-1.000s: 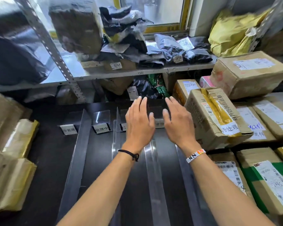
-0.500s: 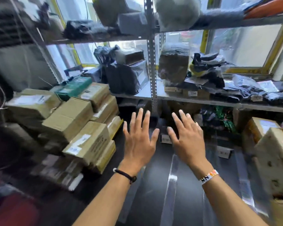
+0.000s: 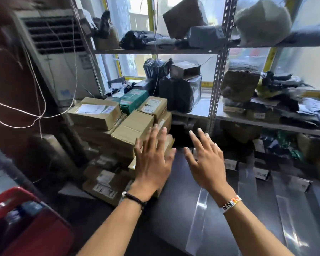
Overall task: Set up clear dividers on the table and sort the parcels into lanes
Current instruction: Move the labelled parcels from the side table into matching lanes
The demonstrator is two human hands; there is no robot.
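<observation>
Parcels (image 3: pixel 131 130): taped cardboard boxes stacked just left of the dark surface (image 3: pixel 174 228), probably stiff and fairly light, best gripped by opposite side faces; left hand (image 3: pixel 151 169) and right hand (image 3: pixel 205 163) hover near, fingers (image 3: pixel 153 143) spread, holding nothing.

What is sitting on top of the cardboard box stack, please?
A green box lies on the stack, beside a labelled brown box. The left hand covers the stack's near corner.

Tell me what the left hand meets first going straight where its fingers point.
Probably the stack of cardboard parcels: the left hand points its straight fingers at it. Depth is unclear.
</observation>
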